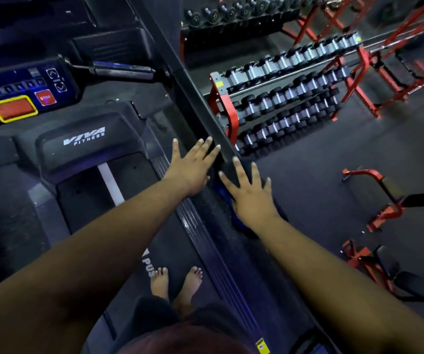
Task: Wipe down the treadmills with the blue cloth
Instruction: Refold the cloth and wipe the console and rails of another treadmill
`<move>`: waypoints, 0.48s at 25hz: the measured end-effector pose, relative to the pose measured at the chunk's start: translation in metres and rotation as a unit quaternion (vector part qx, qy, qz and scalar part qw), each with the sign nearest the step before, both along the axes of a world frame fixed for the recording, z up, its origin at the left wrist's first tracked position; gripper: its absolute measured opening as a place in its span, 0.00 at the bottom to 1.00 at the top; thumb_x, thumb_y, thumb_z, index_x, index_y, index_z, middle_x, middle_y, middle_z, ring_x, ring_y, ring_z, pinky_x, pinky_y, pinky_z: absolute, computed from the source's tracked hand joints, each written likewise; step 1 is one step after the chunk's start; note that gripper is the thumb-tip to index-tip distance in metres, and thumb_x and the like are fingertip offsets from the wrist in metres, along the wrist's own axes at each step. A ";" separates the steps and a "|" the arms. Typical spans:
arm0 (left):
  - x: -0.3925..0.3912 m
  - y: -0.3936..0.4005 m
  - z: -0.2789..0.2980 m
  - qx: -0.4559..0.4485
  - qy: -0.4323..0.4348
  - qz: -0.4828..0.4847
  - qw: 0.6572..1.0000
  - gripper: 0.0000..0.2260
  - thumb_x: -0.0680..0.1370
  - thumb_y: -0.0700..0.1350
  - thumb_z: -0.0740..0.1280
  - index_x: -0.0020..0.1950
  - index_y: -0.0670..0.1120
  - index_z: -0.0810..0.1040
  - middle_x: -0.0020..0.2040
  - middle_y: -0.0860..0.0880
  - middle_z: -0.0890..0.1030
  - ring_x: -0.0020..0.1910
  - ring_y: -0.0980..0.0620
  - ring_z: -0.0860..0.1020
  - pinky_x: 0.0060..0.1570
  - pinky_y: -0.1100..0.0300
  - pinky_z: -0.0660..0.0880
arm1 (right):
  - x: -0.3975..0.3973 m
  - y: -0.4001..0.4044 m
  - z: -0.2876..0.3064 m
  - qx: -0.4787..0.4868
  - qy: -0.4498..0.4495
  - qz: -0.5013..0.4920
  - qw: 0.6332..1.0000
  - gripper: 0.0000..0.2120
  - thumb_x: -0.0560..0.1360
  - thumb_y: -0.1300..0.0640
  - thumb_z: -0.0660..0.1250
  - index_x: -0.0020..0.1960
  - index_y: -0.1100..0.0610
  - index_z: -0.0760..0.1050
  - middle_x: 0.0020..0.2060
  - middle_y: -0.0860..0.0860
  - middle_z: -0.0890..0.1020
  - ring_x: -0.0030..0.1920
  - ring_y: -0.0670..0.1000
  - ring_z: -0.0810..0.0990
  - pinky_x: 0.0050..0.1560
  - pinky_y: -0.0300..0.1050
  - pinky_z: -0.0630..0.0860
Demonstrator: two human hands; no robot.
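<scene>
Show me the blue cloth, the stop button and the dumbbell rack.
blue cloth (pixel 222 194), head view, fold beside the right hand's thumb.
stop button (pixel 45 97), head view, red face.
dumbbell rack (pixel 227 108), head view, red end frame.

Blue cloth (pixel 222 194) bunched on treadmill (pixel 86 149) rail

Dark sloping treadmill side rail (pixel 200 106) blocks ahead of both hands. Red-framed dumbbell rack (pixel 282 98) crowds its right; bare dark rubber floor (pixel 308 180) lies open beside it. Black running belt (pixel 91 200) left is clear.

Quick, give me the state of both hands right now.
Left hand: open, fingers spread, flat on the treadmill side rail, holding nothing.
Right hand: open, fingers spread, pressing the blue cloth onto the rail.
</scene>
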State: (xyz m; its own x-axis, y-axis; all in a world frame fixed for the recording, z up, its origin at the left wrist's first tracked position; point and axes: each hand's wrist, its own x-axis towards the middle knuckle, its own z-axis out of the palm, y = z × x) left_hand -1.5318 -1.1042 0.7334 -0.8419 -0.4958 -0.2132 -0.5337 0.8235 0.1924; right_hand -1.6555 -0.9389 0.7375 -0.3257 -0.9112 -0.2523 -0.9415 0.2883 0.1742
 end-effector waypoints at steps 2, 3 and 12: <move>0.003 0.004 -0.005 0.022 0.010 0.011 1.000 0.37 0.81 0.49 0.63 0.81 0.53 0.41 0.82 0.49 0.39 0.81 0.50 0.43 0.70 0.26 0.41 | 0.005 -0.014 -0.005 0.004 0.023 0.005 1.000 0.42 0.77 0.52 0.67 0.80 0.40 0.44 0.79 0.50 0.33 0.78 0.67 0.44 0.69 0.73 0.63; 0.005 0.008 -0.006 0.033 0.015 0.017 0.999 0.36 0.81 0.49 0.62 0.81 0.53 0.41 0.82 0.49 0.39 0.81 0.50 0.43 0.71 0.26 0.41 | 0.002 -0.005 -0.006 -0.002 0.021 0.011 1.000 0.41 0.76 0.53 0.68 0.80 0.40 0.46 0.79 0.50 0.34 0.79 0.66 0.45 0.68 0.71 0.65; -0.004 0.072 0.012 0.114 0.042 0.013 0.993 0.33 0.83 0.51 0.58 0.81 0.51 0.41 0.82 0.51 0.40 0.80 0.52 0.43 0.72 0.29 0.40 | -0.014 0.033 0.009 -0.022 -0.108 -0.037 0.993 0.39 0.78 0.47 0.64 0.78 0.34 0.42 0.80 0.47 0.37 0.80 0.59 0.46 0.71 0.72 0.61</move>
State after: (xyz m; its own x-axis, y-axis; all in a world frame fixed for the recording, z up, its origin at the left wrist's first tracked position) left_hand -1.5360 -1.0321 0.7450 -0.8487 -0.4646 -0.2527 -0.5288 0.7396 0.4164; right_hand -1.6694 -0.9056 0.7462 -0.3357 -0.8980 -0.2845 -0.9312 0.3618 -0.0433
